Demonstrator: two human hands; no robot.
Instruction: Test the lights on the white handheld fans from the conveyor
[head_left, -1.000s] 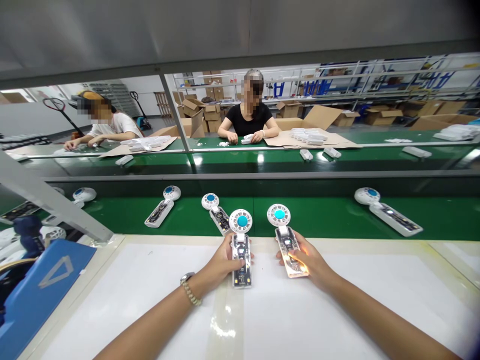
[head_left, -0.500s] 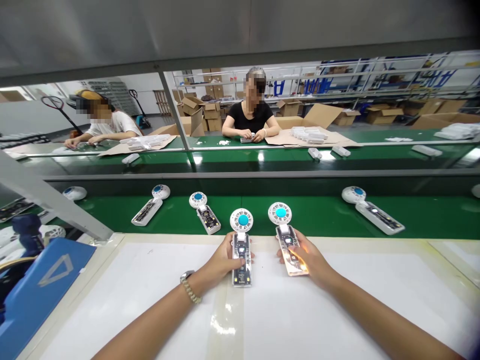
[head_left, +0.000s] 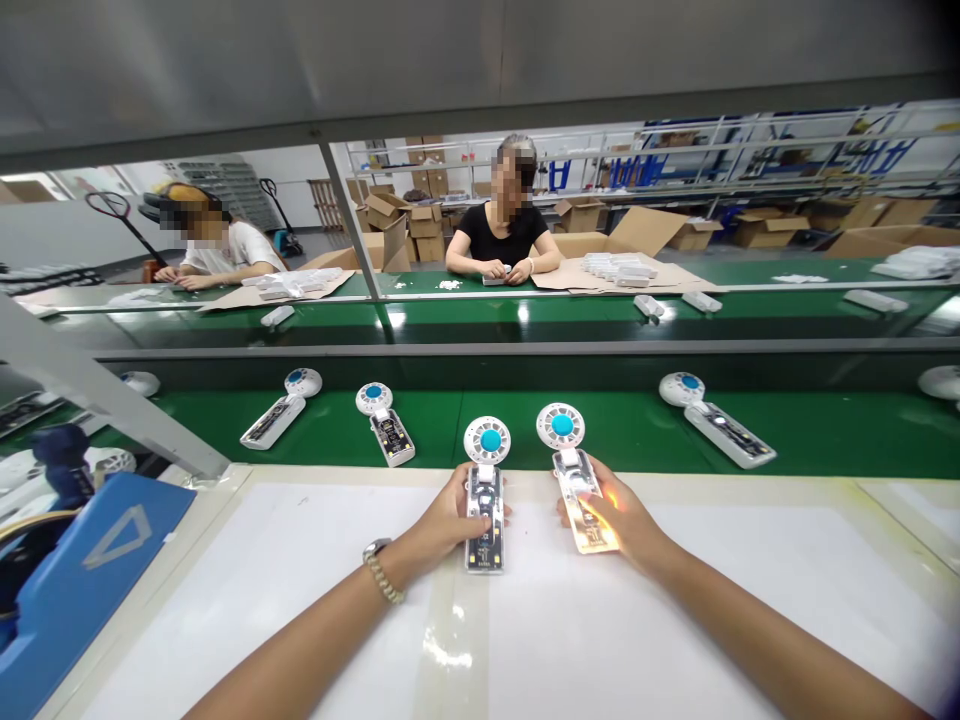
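My left hand [head_left: 453, 518] is wrapped round the clear handle of a white device [head_left: 485, 510], its thumb lying on the dark circuit board. The round slotted head with a blue centre points away from me. In my right hand [head_left: 616, 512] is a second such device [head_left: 571, 480], tilted a little, with my thumb on its board. Orange-yellow light glows from the lower part of its handle. Both devices are held above the white worktop [head_left: 600, 620], side by side with a gap between them.
Beyond the worktop, a green belt [head_left: 525, 380] carries several like devices, one [head_left: 716, 420] at the right and one [head_left: 386, 425] at the left. A blue plastic object [head_left: 97, 570] stands at the left. Two people sit across the line near cardboard boxes.
The devices on the near belt have shifted left, and the white parts on the far belt have shifted right. The glow in the right device is brighter. My hands have barely moved.
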